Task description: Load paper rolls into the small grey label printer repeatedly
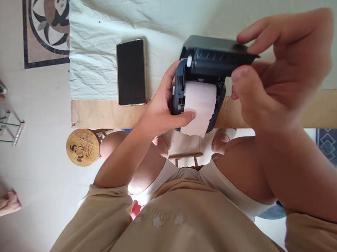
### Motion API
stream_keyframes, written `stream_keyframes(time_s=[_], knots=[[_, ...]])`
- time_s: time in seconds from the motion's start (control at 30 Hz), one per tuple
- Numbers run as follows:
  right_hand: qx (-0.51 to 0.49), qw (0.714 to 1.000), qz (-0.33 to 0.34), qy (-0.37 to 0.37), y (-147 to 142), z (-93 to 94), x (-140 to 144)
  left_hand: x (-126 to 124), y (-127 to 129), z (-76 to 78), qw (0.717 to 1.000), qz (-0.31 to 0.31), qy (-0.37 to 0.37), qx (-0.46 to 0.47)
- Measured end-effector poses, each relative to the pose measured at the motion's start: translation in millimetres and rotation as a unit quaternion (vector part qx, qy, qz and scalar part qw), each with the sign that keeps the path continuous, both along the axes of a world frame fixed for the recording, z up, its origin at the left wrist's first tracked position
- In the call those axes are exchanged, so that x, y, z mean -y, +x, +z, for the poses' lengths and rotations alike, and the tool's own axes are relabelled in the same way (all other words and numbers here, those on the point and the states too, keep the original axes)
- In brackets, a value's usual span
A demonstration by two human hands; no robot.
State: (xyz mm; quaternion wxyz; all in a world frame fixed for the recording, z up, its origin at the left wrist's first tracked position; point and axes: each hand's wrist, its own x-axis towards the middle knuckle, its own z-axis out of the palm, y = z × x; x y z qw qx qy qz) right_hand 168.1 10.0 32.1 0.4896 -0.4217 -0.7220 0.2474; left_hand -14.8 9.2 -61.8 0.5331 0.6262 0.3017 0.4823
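Note:
A small black portable printer (pixel 178 83), its lid (pixel 217 61) raised, is held above the table's near edge. White paper (pixel 200 101) with a torn end hangs out of its front. My left hand (pixel 169 103) is wrapped round the printer's left side, with the thumb lying on the paper. At the lid's right end, my right hand (pixel 276 67) has its thumb below and its fingers above, gripping the lid. A dark-screened smartphone (pixel 131 72) in a clear case lies on the cloth left of the printer.
A pale green cloth (pixel 163 13) covers most of the wooden table (pixel 101 113). A round wooden stool (pixel 83 147) with a panda picture stands at the left. Further left are another person's foot (pixel 10 202) and a metal-framed stool (pixel 7 129). My knees are under the table edge.

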Motion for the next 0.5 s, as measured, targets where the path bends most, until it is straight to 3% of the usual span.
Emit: stream_keyframes(time_s=[0.27,0.5], knots=[[0.079,0.994,0.061,-0.033,12.1,-9.2,0.0,-4.1,2.8,-7.5,1.0,-0.006,0.0,0.021],[0.172,0.98,0.096,-0.027,12.8,-10.9,-0.1,0.9,1.8,-0.1,0.999,0.016,-0.025,0.032]])
